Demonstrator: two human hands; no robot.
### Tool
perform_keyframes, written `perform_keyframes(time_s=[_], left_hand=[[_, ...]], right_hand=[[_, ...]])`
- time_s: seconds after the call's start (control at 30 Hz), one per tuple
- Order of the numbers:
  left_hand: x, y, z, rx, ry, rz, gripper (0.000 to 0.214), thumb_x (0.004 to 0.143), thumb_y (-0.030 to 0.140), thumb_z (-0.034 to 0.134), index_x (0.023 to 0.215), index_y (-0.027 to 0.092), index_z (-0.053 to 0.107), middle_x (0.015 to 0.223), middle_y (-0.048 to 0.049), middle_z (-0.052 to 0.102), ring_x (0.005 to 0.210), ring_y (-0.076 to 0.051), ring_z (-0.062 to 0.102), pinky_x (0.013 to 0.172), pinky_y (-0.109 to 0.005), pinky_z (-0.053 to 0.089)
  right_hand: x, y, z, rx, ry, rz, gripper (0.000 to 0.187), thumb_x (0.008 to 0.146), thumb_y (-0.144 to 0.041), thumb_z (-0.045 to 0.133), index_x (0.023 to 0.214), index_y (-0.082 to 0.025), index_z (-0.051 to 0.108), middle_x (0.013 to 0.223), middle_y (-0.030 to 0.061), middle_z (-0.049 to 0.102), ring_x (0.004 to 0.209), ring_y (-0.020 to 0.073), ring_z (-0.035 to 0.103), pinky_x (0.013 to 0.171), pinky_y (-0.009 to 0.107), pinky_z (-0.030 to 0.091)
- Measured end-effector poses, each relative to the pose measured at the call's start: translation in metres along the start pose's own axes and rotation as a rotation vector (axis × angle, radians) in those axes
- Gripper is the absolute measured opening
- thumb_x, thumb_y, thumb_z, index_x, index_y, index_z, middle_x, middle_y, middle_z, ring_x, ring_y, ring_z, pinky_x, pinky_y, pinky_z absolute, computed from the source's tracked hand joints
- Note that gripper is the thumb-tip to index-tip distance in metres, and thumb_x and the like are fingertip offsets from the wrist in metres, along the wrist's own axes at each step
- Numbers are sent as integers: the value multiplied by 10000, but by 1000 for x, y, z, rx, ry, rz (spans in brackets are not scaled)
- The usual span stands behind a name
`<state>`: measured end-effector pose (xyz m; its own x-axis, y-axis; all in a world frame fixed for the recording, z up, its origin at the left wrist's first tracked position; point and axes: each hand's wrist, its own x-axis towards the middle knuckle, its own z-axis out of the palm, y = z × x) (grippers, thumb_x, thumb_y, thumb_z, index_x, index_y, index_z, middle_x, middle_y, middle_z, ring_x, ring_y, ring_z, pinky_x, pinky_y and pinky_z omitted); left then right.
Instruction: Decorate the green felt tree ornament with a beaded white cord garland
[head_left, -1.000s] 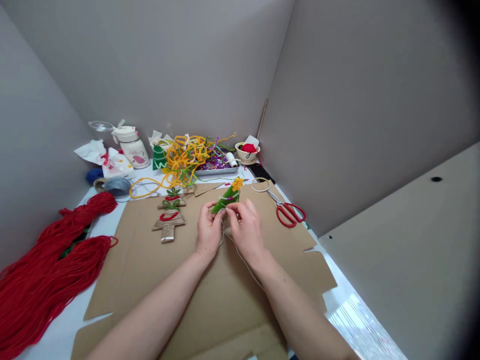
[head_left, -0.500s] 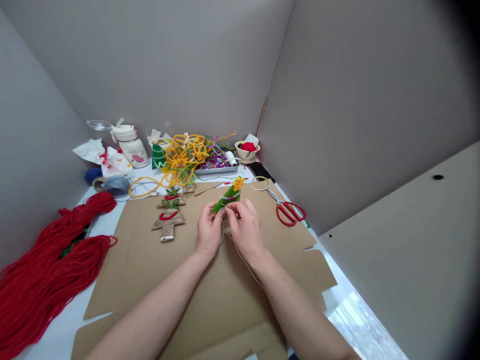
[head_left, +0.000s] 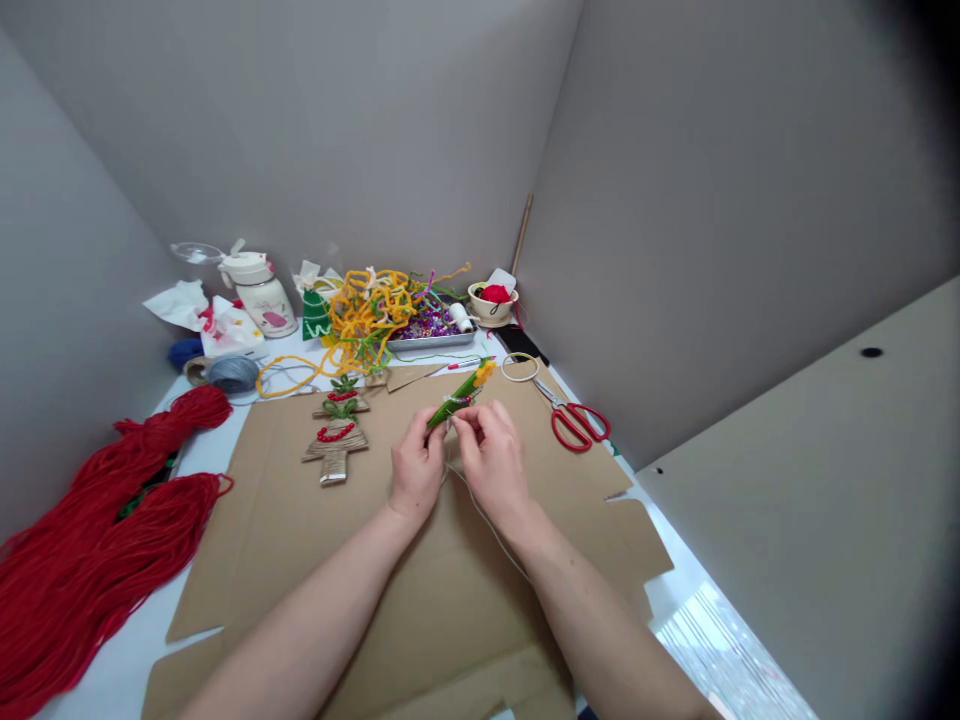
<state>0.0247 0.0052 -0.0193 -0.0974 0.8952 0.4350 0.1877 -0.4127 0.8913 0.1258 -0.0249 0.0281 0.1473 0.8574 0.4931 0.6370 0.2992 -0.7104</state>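
Over the middle of the cardboard, my left hand (head_left: 417, 467) is closed on the lower part of a small green tree ornament (head_left: 454, 401). The ornament is seen nearly edge-on and tilts up to the right, with a yellow flower at its tip and a string of beads across it. My right hand (head_left: 493, 462) is closed in a pinch beside its lower edge, on a thin pale string (head_left: 484, 508). That string hangs in a loop below my fingers and runs along my right forearm. The fingertips hide the ornament's lower end.
Two twine-wrapped trees (head_left: 335, 452) lie on the cardboard (head_left: 277, 560) at left. Red-handled scissors (head_left: 572, 424) and a ring (head_left: 520, 367) lie at right. Behind are a bead tray (head_left: 435, 340), tangled yellow yarn (head_left: 375, 310) and a bottle (head_left: 268, 300). Red yarn (head_left: 97, 560) covers the left side.
The green ornament has turned from showing its face to nearly edge-on, its tip shifting slightly right. Both hands stay in almost the same place.
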Motion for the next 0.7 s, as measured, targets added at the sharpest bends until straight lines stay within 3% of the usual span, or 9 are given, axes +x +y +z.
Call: perform_keyframes(time_s=[0.3,0.47,0.6,0.7], left_hand=[[-1,3,-5,140,-25,155,220,860,253,514,1038,256,643,877,-11,693,738,-145,625,716,-238,451],[-3,1,-5,201,-84,229,269,881,230,467,1095,259,628,990,-30,696,846,-158,641,796,-261,460],[-3,-2,-2,217,-87,154,252,882,246,461,1070,254,628,928,-27,700,784,-159,641,735,-254,464],[-2,-8,1,206,-75,78,229,859,257,495,1037,245,640,883,-27,698,746,-165,635,702,-254,455]], right_hand=[[-4,1,2,67,73,32,127,892,-207,465,827,-187,573,830,42,559,833,166,529,749,291,428],[-4,0,1,77,104,54,100,862,-196,497,794,-184,570,814,38,571,808,163,531,744,290,421],[0,7,8,158,93,174,62,812,-244,557,792,-186,570,790,22,597,736,152,542,711,282,425],[5,15,16,265,134,290,136,751,-277,612,778,-186,513,726,-13,569,646,126,523,632,245,422]])
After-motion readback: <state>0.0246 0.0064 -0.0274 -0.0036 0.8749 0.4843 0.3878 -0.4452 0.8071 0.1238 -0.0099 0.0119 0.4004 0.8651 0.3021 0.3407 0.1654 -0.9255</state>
